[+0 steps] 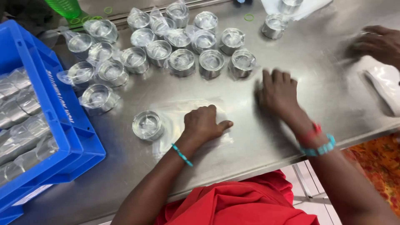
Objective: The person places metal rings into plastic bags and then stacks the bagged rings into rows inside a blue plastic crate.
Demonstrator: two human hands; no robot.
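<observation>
My left hand [205, 123] rests as a loose fist on a clear plastic bag [179, 121] lying flat on the steel table [233, 141]. A small round steel container [147, 124] stands just left of that hand, at the bag's edge. My right hand [278, 92] lies palm down on the bare table to the right, fingers spread toward the far side, holding nothing; it looks blurred. Several bagged steel containers [181, 61] stand in a cluster beyond both hands.
A blue crate [62, 112] with wrapped containers fills the left edge. Another person's hand [380, 43] reaches in at the upper right, near a flat plastic bag [385, 85]. A green bottle [64, 7] and green rubber bands [248, 17] lie at the back.
</observation>
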